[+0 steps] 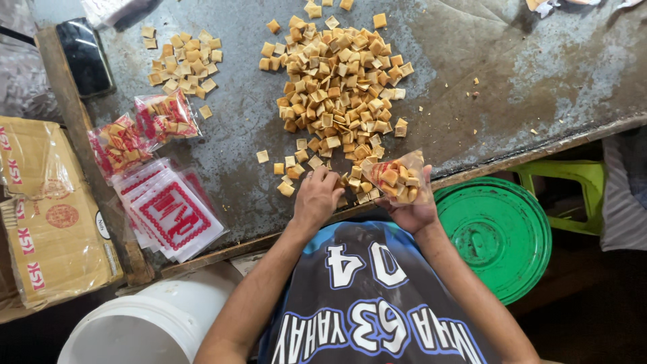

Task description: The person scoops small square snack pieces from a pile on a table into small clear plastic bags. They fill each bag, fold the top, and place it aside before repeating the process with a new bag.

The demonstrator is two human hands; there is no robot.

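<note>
A big pile of small square golden crackers (340,84) lies on a worn grey metal table (485,87). My left hand (315,197) rests at the pile's near edge, fingers curled down over a few loose crackers. Held just to the right by my right hand (412,210), a small clear plastic bag (397,178) is partly filled with the same crackers, at the table's front edge with its mouth toward the pile.
Two filled packets (138,131) and a stack of empty red-printed bags (172,214) lie on the table's left, beyond them a smaller cracker pile (185,62) and a dark phone (84,57). A cardboard box (47,222), white bucket (135,327), green round lid (499,232) and green stool (576,185) surround the table.
</note>
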